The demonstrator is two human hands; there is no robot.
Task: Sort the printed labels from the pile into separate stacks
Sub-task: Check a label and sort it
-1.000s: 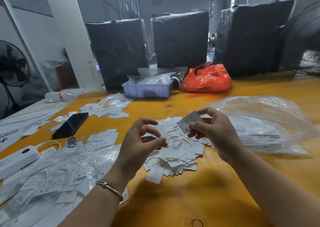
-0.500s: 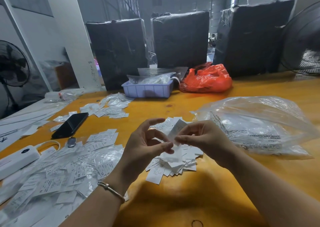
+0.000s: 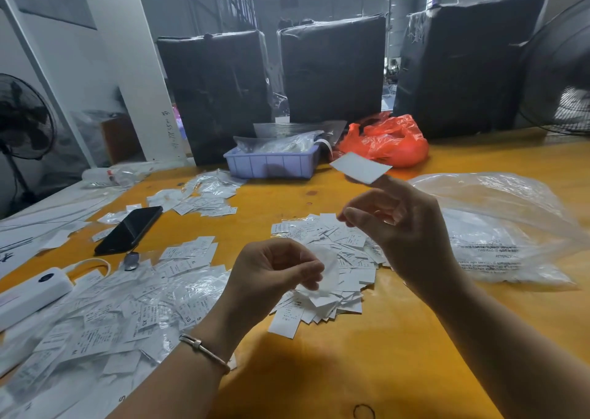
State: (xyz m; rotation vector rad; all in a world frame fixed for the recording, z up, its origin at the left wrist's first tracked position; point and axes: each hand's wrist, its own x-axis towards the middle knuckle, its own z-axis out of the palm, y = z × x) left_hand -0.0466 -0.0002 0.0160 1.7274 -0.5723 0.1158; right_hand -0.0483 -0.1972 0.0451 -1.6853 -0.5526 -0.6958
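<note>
Since a moment ago my right hand [image 3: 405,227] lifts; a label [image 3: 360,167] sits at its fingertips' twelve o'clock, grip unclear; left fingers [image 3: 306,270] pinch another label [image 3: 329,270].

Matt white paper label [image 3: 360,167] at my fingers [image 3: 388,184], smooth glossy orange wood desk [image 3: 399,354], crinkly clear plastic bag [image 3: 498,214] at three o'clock.

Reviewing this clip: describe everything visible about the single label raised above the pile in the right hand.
The label is a small white rectangle, thin and paper-like, its visible face blank, with no print readable. It is lifted well above the pile of labels, tilted nearly flat with one corner pointing right. Its lower edge meets a fingertip of the right hand; the exact grip is unclear. It appears in front of the purple tray and orange bag.
</note>
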